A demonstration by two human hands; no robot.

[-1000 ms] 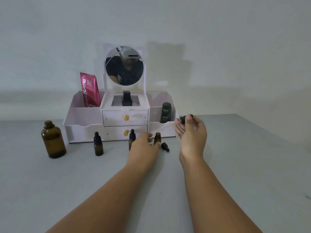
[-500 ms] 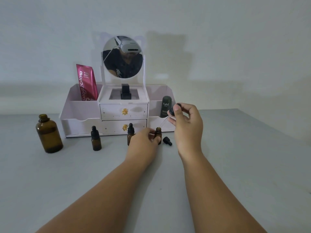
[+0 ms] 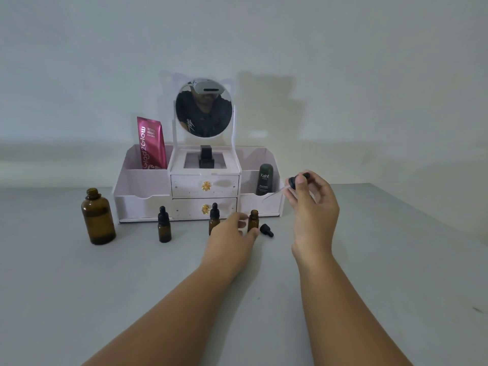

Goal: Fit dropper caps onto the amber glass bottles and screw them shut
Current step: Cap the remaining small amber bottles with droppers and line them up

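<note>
Grey table [image 3: 369, 260], white organiser [image 3: 142, 180] behind, left hand [image 3: 229, 239] gripping uncapped bottle [image 3: 253, 219], right hand [image 3: 314, 207] pinching dropper cap [image 3: 293, 180]

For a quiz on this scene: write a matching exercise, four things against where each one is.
Things:
1 big bottle
2 open small bottle
3 dropper
4 loose cap

Places:
A pinched in the right hand
B lying on the table
C standing far left, uncapped
D held by the left hand

Pairs: 1-C, 2-D, 3-A, 4-B
</note>
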